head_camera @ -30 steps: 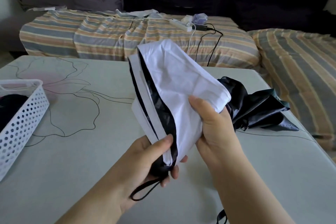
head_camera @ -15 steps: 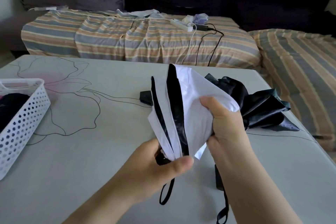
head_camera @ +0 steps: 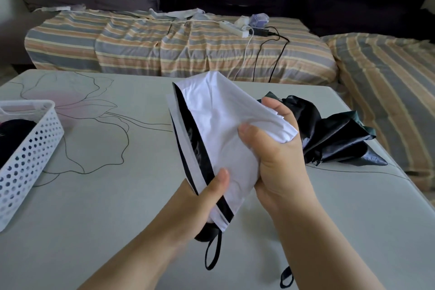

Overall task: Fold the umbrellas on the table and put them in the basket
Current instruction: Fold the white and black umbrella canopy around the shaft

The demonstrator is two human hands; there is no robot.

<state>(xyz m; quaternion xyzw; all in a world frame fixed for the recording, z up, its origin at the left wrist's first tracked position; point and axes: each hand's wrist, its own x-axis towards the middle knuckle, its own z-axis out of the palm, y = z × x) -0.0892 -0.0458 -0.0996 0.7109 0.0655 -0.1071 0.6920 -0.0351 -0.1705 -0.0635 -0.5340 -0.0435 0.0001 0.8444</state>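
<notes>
A white umbrella (head_camera: 219,120) with a black lining is held above the table (head_camera: 98,207), its canopy loose and half gathered. My left hand (head_camera: 200,205) grips its lower end near the black handle, thumb pressed on the white fabric; a black wrist strap (head_camera: 213,254) hangs below. My right hand (head_camera: 277,155) clutches the white folds on the right side. Behind my right hand a dark, unfolded umbrella (head_camera: 334,139) lies crumpled on the table. The white perforated basket (head_camera: 30,153) stands at the left edge with something black inside.
A striped sofa (head_camera: 179,52) runs along the far side of the table, with a white power strip (head_camera: 233,28) and cables on it. Another striped cushion (head_camera: 390,82) sits at the right. A second black strap (head_camera: 286,278) pokes out beneath my right forearm.
The white umbrella has been turned and its folds regathered; my right hand shifted its grip on the fabric. A small black object seen on the table half a second ago is now hidden behind the umbrella.
</notes>
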